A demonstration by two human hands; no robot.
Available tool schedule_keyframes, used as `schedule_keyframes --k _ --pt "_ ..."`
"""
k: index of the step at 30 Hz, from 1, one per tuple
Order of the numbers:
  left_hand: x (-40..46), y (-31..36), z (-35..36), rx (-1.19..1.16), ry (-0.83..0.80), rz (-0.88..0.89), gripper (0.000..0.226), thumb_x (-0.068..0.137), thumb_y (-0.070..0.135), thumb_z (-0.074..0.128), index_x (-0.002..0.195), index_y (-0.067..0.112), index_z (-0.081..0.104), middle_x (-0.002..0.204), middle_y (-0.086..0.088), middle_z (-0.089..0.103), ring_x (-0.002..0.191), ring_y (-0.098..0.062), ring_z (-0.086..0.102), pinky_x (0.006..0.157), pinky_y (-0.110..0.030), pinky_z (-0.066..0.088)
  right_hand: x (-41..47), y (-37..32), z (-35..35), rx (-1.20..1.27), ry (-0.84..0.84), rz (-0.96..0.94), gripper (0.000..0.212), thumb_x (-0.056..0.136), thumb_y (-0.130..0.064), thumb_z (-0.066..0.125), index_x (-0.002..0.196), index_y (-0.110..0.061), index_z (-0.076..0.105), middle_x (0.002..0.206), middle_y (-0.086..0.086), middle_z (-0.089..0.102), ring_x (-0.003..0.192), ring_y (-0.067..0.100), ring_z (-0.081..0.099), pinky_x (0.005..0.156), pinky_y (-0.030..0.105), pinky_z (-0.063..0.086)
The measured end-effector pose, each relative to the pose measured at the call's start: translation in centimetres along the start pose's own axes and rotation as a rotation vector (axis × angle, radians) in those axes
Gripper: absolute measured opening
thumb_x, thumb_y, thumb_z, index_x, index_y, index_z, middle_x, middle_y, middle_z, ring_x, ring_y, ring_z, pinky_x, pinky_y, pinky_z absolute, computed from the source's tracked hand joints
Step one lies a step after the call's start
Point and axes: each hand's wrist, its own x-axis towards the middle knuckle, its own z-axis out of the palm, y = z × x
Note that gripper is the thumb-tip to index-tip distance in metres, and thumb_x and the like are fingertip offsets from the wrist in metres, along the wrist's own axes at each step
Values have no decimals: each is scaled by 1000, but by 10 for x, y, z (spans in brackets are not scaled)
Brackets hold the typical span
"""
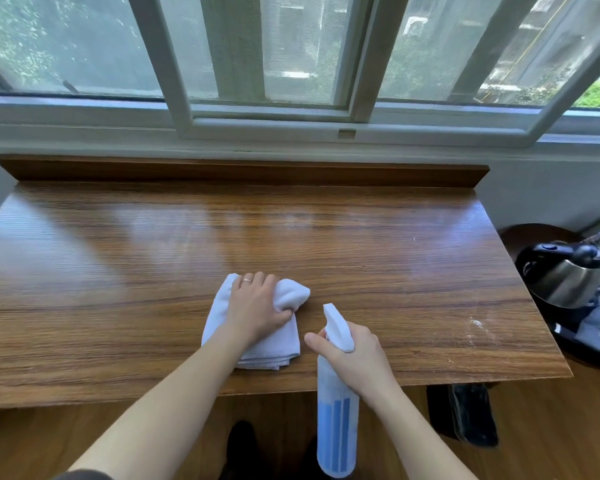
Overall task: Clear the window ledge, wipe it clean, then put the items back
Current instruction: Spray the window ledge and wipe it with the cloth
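Left hand (257,303): fingers curled down over a white cloth (257,327), thumb tucked into the bunched right end, gripping it and pressing it flat to the wood; ring (246,280) on one finger. Cloth is folded, lying near the front edge of the ledge, about mid-width. Right hand (354,355): wrapped around the neck of a spray bottle (336,410), index finger stretched out to the left across the front of the neck, under the white head, nozzle pointing away toward the window; the other fingers are hidden behind the bottle. Bottle is translucent, blue liquid in the lower part, body hanging past the front edge over the floor, just right of the cloth, not touching it. Wooden ledge (118,254) surface glossy, low wood backstop along the rear, sliding window (274,64) with white frames behind it. White powdery smudge (475,323) near the right edge of the ledge. Off the ledge to the right: steel electric kettle (565,275) with black handle, sitting on dark fabric with some printed text, too cut off to read. Dark object on the floor under the right front corner, can't identify it.
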Motion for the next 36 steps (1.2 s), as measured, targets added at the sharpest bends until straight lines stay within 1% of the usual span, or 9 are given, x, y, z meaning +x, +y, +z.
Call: schedule_keyframes --k 4,9,12,17,20,22,26,32,36 --pt "-41 1 4 -34 31 40 57 57 61 54 95 19 62 88 1 60 82 -26 56 81 -40 42 0 -2 1 21 -28 -14 35 82 -51 73 79 -16 66 73 3 64 62 4 54 59 23 41" --pt "-69 2 10 -39 97 22 61 57 65 63 97 19 65 88 3 59 82 -24 54 85 -36 34 1 -7 3 25 -55 -10 32 81 -50 73 76 -20 67 69 -6 63 63 3 54 60 23 41" --pt "-59 3 9 -43 115 12 63 53 69 64 91 19 64 84 2 56 79 -25 53 83 -38 35 5 -8 4 11 -57 -14 29 81 -52 72 74 -25 66 72 -5 65 68 5 58 62 23 43" --pt "-36 1 6 -8 88 41 66 53 71 55 89 17 63 83 0 56 78 -27 55 83 -42 35 12 -9 3 14 -50 -20 31 80 -54 73 75 -24 66 74 -2 67 70 8 61 63 25 44" --pt "-14 -4 3 9 54 26 69 50 72 54 88 16 62 83 -1 56 79 -28 55 82 -42 40 16 -11 2 9 -41 -28 36 81 -54 72 79 -19 67 75 1 67 69 10 60 62 24 43" --pt "5 -7 0 11 19 5 69 49 70 52 87 14 62 83 -3 57 80 -30 56 79 -42 44 18 -10 1 15 -35 -23 35 82 -52 72 80 -18 66 71 -3 64 66 6 57 61 22 42" --pt "34 -9 -5 51 -47 -12 68 50 71 51 86 13 57 87 -5 59 85 -30 55 80 -42 43 21 -8 0 21 -31 -13 38 81 -56 71 79 -18 66 71 -4 63 65 5 56 62 24 43" --pt "27 -8 3 68 -39 -68 67 49 69 56 89 15 62 84 -2 61 83 -28 58 77 -40 45 20 -4 -3 21 -19 -5 39 81 -57 70 79 -18 66 76 2 67 67 10 58 62 26 45" --pt "6 -1 6 59 -9 -74 64 49 68 54 84 14 61 81 -2 59 78 -29 57 74 -40 44 18 -1 -7 6 -13 -33 37 81 -57 70 78 -20 65 76 2 67 73 15 63 63 28 46"
